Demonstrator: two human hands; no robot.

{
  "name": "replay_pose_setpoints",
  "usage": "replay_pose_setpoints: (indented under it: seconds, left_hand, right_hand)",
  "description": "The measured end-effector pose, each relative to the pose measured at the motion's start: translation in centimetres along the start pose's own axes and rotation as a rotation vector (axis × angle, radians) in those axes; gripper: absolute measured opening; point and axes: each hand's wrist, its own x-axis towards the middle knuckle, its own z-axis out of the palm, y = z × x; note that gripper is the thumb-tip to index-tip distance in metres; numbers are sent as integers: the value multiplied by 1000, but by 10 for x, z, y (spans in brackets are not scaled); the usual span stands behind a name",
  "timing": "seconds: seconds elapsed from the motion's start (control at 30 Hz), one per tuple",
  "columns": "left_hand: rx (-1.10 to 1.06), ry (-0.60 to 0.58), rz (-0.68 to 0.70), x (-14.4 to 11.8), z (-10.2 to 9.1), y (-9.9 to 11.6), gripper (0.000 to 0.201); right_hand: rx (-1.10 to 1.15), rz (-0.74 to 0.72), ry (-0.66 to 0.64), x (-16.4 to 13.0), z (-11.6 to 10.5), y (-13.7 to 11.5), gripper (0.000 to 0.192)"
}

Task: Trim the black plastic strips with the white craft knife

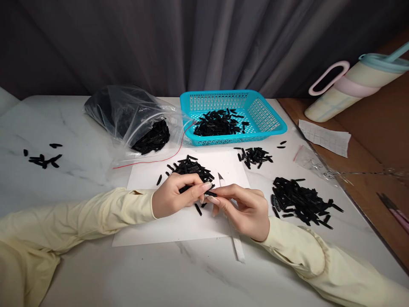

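Over a white sheet (pixel 150 230), my left hand (pixel 179 192) and my right hand (pixel 244 209) meet fingertip to fingertip. Between them is a small black strip-shaped piece (pixel 210 193), pinched by both hands. Just behind my left hand lies a heap of similar black pieces (pixel 188 166), partly hidden by the fingers. A slim pointed knife (pixel 221 179) rests on the sheet; its light handle (pixel 238 247) runs under my right hand toward the front. A few loose pieces (pixel 198 209) lie below my fingers.
A blue basket (pixel 234 138) holding black pieces stands at the back. Left of it lies a clear zip bag (pixel 128 115) with more pieces. Other piles sit at right (pixel 300 200) and far left (pixel 46 161). A tumbler (pixel 348 91) and scissors (pixel 393 209) are at the right.
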Motion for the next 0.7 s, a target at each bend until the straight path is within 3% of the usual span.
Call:
replay_pose_setpoints:
  seconds: [0.47, 0.57, 0.7]
  left_hand:
    - [-99, -22, -81, 6, 0, -3, 28]
    - [-144, -11, -78, 7, -1, -6, 31]
    - [-246, 13, -104, 8, 0, -7, 34]
  right_hand:
    - [0, 36, -13, 4, -3, 0, 4]
    - [-106, -8, -111, 11, -12, -5, 3]
    - [-396, -72, -376, 28, -37, -19, 9]
